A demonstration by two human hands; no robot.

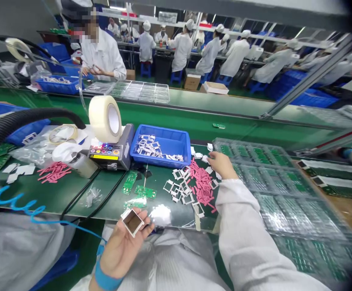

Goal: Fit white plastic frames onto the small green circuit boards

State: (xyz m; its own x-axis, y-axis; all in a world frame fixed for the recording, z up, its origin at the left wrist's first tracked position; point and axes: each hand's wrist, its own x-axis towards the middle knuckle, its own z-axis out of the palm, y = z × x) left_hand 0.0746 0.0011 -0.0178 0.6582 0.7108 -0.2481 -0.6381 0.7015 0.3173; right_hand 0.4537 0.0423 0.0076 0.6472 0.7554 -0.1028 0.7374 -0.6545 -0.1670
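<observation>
My left hand (124,244), palm up with a blue wrist strap, holds a white square frame (132,222) with a dark brown centre over the table's front edge. My right hand (222,165) reaches to the far side of the pink strips. Its fingers are drawn together beside small white square pieces (198,155), and what is between them is hidden. Under and left of it lie a heap of pink strips (200,180) and several loose white frames (176,186). Green circuit boards (145,191) and a pile of small white pieces (161,214) lie nearer my left hand.
A blue bin (176,162) holds white frames. Left of it are a tape roll (105,119) on a grey device, a bottle (83,162) and black cables (83,194). Clear trays (263,178) with green boards fill the right. A co-worker (103,52) sits across.
</observation>
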